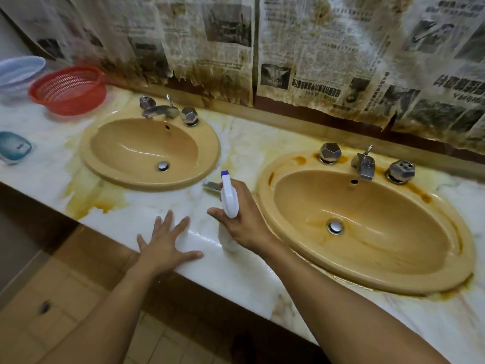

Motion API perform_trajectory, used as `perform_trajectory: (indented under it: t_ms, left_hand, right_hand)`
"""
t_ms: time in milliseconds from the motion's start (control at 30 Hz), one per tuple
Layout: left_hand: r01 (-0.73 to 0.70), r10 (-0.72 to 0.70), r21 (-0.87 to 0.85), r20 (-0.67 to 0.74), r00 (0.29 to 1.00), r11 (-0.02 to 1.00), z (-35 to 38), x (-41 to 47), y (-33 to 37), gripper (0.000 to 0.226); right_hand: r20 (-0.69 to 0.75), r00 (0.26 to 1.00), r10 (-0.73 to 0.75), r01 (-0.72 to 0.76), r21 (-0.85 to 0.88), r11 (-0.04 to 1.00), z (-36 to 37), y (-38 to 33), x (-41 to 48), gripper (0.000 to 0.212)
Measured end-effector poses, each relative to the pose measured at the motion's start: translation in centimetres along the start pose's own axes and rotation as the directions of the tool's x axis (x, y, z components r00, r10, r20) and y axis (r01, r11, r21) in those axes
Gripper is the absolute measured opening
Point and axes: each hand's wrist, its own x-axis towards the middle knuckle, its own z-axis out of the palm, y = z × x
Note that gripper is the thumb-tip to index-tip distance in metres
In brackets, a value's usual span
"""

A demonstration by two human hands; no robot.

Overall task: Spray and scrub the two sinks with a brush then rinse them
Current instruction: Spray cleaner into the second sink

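Two tan oval sinks are set in a stained marble counter: the left sink (110, 168) further away, the right sink (294, 248) nearer. Each has a chrome faucet with two faceted knobs, the left faucet (160, 110) and the right faucet (364, 165). My right hand (244, 222) is closed around a white spray bottle (228, 198) with a blue-tipped nozzle, held upright between the sinks. My left hand (168, 243) lies flat with fingers spread on the counter's front edge. A brush (211, 185) lies partly hidden behind the bottle.
A red plastic basket (69, 90) and a pale blue basket (18, 70) stand at the far left of the counter (236, 269). A teal soap dish (14, 147) sits at the left edge. Stained newspaper (315, 48) covers the wall behind.
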Motion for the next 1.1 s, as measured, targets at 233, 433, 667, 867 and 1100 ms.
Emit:
perform_trajectory:
  t_ms: [233,433,667,867,1100]
  left_hand:
    - [-0.011,0.012,-0.014,0.070,0.997,1.000,-0.8,0.9,-1.4,0.119]
    - [-0.019,0.018,0.011,0.080,0.997,1.000,-0.6,0.9,-1.4,0.119]
    - [-0.009,0.009,-0.005,0.121,0.993,1.000,-0.9,1.2,-1.5,0.121]
    - [-0.007,0.009,-0.010,0.151,0.988,1.000,-0.9,1.4,-1.5,0.121]
    - [-0.006,0.007,-0.008,0.133,0.991,1.000,-0.7,1.7,-1.7,0.121]
  right_hand:
    - [-0.029,0.999,-0.020,0.019,-0.037,0.999,2.7,0.6,2.3,0.061]
    - [-0.009,0.999,0.034,-0.034,-0.021,0.999,4.5,-0.1,3.1,0.066]
    - [0.249,0.952,0.177,-0.156,-0.102,0.982,-0.2,1.7,2.0,0.086]
    - [0.350,0.875,0.336,-0.326,-0.087,0.941,-2.3,3.0,2.3,0.084]
    - [0.335,0.888,0.315,-0.301,-0.095,0.949,-0.5,5.0,2.7,0.088]
